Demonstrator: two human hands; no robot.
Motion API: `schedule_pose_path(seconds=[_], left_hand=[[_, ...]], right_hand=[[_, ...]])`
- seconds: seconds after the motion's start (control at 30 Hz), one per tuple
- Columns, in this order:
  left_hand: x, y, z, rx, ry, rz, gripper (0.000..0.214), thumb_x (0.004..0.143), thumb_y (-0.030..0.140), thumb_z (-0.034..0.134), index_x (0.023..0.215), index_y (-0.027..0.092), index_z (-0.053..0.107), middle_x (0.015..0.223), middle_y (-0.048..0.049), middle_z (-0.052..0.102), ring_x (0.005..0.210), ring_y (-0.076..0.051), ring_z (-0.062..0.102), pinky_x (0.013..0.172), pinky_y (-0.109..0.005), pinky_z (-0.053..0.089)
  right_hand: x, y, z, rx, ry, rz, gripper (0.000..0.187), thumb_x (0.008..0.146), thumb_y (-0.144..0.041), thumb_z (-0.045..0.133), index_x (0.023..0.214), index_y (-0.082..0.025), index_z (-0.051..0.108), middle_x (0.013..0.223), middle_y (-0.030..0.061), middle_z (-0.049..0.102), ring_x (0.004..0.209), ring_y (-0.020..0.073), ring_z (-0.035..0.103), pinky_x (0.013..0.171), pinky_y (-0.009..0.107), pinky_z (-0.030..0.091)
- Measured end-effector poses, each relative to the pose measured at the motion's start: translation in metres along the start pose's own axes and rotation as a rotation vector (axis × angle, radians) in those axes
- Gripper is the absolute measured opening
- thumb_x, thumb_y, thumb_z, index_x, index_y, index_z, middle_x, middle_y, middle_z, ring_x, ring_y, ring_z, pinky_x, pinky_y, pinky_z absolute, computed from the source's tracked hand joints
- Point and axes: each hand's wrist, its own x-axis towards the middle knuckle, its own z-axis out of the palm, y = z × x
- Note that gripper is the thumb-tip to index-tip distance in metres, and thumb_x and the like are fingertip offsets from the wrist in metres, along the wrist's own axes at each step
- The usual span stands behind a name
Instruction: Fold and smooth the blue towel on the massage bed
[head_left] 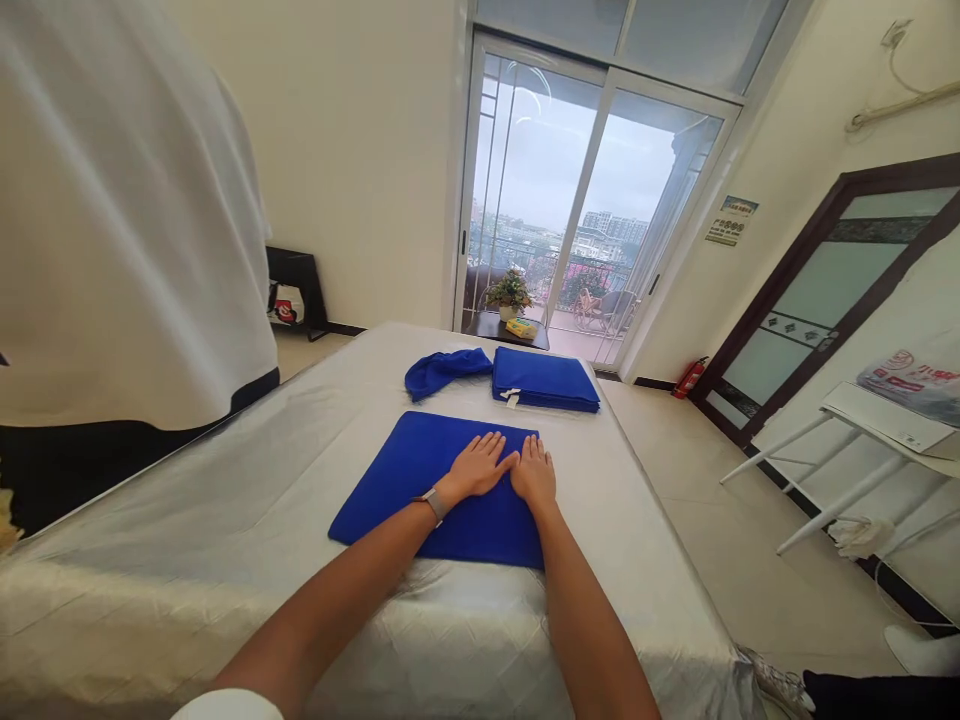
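At the far left, a person in a white shirt [127, 220] stands beside the bed, close to its edge. A silvery satin sheet [187, 530] covers the bed, and a flat blue towel [375, 505] lies square on it in front of the wearer. The left hand [478, 466], with a grey-strapped watch [433, 504] on its wrist, rests palm down on the towel's upper part. Its fingers are extended and it grips nothing. The right hand [534, 474] lies just beside it, equally flat and open, near the towel's top right corner, with the fingertips of both hands almost meeting. Flat palms and straight fingers seem the right way to press here, since they spread the pressure evenly and leave the cloth unbunched. Farther up the bed, a crumpled blue cloth [446, 371] lies next to a neat folded blue stack [545, 380]. Beyond the bed stands a glass balcony door [570, 200], and to its right a red fire extinguisher [690, 378] sits on the floor.
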Motion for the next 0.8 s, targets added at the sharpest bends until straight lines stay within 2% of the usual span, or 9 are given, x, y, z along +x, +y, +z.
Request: schedule_pose_path(seconds=[0.2, 0.3, 0.4, 0.5, 0.63, 0.8], left_hand=[[-0.067, -0.097, -0.035, 0.088, -0.026, -0.24, 0.082, 0.097, 0.065, 0.01, 0.156, 0.011, 0.03, 0.163, -0.0166, 0.026, 0.153, -0.031, 0.019, 0.122, -0.048, 0.017], [-0.097, -0.123, -0.043, 0.116, 0.021, -0.317, 0.088, 0.096, 0.07, 0.01, 0.155, 0.007, 0.029, 0.163, -0.0185, 0.025, 0.153, -0.032, 0.018, 0.122, -0.047, 0.018], [-0.109, -0.127, -0.045, 0.102, 0.057, -0.351, 0.093, 0.093, 0.074, 0.012, 0.155, 0.006, 0.03, 0.163, -0.0189, 0.026, 0.152, -0.032, 0.02, 0.122, -0.047, 0.02], [-0.109, -0.122, -0.045, 0.093, 0.077, -0.348, 0.095, 0.093, 0.075, 0.013, 0.154, 0.005, 0.03, 0.162, -0.0204, 0.028, 0.152, -0.033, 0.022, 0.121, -0.047, 0.021], [-0.106, -0.119, -0.045, 0.088, 0.09, -0.349, 0.095, 0.093, 0.074, 0.012, 0.154, 0.003, 0.031, 0.161, -0.0223, 0.029, 0.151, -0.033, 0.023, 0.121, -0.046, 0.021], [-0.105, -0.12, -0.043, 0.091, 0.095, -0.339, 0.097, 0.093, 0.074, 0.012, 0.153, 0.001, 0.031, 0.16, -0.0243, 0.03, 0.15, -0.034, 0.026, 0.121, -0.045, 0.021]], right_hand=[[0.004, -0.002, 0.001, 0.009, -0.033, 0.024, 0.065, 0.103, -0.038, 0.016, 0.159, -0.005, 0.018, 0.167, 0.0098, 0.016, 0.154, 0.0208, 0.01, 0.123, 0.038, 0.007], [0.005, -0.001, 0.002, -0.01, -0.029, 0.029, 0.065, 0.103, -0.037, 0.016, 0.159, -0.005, 0.019, 0.166, 0.0098, 0.017, 0.154, 0.0205, 0.011, 0.123, 0.038, 0.007], [0.005, -0.002, 0.002, -0.031, -0.016, 0.025, 0.065, 0.103, -0.036, 0.016, 0.158, -0.004, 0.021, 0.166, 0.0101, 0.018, 0.154, 0.0206, 0.012, 0.123, 0.038, 0.009], [0.002, -0.006, -0.002, -0.063, 0.017, 0.015, 0.063, 0.102, -0.033, 0.017, 0.158, -0.004, 0.024, 0.165, 0.0112, 0.023, 0.153, 0.02, 0.015, 0.123, 0.038, 0.01], [-0.011, -0.01, -0.011, -0.123, 0.105, -0.053, 0.06, 0.102, -0.028, 0.019, 0.156, -0.004, 0.03, 0.162, 0.013, 0.03, 0.153, 0.0201, 0.017, 0.123, 0.038, 0.005], [-0.042, -0.005, -0.013, -0.104, 0.022, -0.06, 0.064, 0.103, -0.037, 0.018, 0.156, -0.003, 0.028, 0.163, 0.0131, 0.026, 0.153, 0.0235, 0.017, 0.123, 0.041, 0.011]])
